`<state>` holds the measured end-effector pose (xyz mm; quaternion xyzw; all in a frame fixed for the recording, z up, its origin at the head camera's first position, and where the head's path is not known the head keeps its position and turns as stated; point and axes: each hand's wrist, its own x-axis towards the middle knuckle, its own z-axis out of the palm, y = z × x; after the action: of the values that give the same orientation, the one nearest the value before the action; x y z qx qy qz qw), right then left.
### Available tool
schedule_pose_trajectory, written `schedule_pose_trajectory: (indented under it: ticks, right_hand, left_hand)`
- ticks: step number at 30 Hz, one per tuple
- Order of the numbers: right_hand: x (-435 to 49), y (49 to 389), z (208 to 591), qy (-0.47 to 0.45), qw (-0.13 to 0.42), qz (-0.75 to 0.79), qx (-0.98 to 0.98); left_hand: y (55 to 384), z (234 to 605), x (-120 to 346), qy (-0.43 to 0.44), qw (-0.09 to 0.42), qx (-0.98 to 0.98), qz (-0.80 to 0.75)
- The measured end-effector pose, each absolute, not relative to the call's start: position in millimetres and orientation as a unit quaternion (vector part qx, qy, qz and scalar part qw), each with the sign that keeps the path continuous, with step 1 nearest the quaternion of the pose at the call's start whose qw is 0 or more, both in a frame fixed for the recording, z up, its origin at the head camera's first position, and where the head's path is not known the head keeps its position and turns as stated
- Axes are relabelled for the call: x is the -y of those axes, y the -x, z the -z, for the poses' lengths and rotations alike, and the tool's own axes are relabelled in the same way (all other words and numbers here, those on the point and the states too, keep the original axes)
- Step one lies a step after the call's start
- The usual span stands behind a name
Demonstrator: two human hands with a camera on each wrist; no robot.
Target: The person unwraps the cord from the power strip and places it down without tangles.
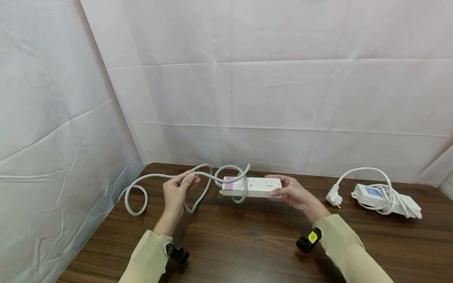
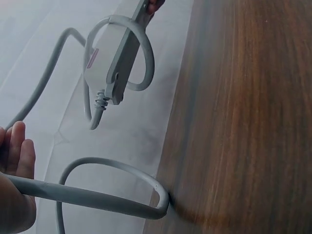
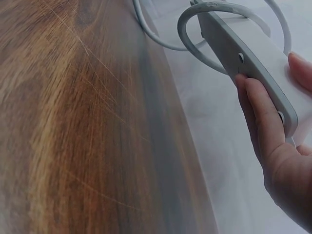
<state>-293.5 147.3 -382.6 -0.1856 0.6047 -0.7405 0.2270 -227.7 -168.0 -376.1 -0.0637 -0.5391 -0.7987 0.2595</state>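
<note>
A white power strip (image 1: 260, 187) with a purple-marked switch end is held up by my right hand (image 1: 291, 192), thumb on its front and fingers behind its right end. In the right wrist view, the fingers (image 3: 265, 109) lie along the strip's underside (image 3: 243, 63). One turn of the grey cord (image 1: 238, 199) loops around the strip near its switch end. My left hand (image 1: 177, 190) pinches the cord between thumb and fingers, left of the strip. In the left wrist view, the cord (image 2: 97, 199) crosses the thumb and bends back in a loop.
A second white power strip (image 1: 407, 202), its cord wound around it, lies at the right of the brown wooden table (image 1: 240, 243). Its plug (image 1: 334, 195) rests beside it. White cloth (image 1: 276, 98) hangs behind the table and along its left side.
</note>
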Motion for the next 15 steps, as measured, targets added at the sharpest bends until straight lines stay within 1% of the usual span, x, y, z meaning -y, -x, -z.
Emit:
schedule_pose_trajectory:
  ticks: [8,15]
  right_hand:
    - [-151,292,384,0.194,0.234,0.741,-0.599]
    - [-158,292,387,0.214,0.25,0.728,-0.601]
  left_hand:
    - [232,373,167,0.037,0.256,0.522,0.813]
    - [236,374,165,0.008,0.265,0.506,0.82]
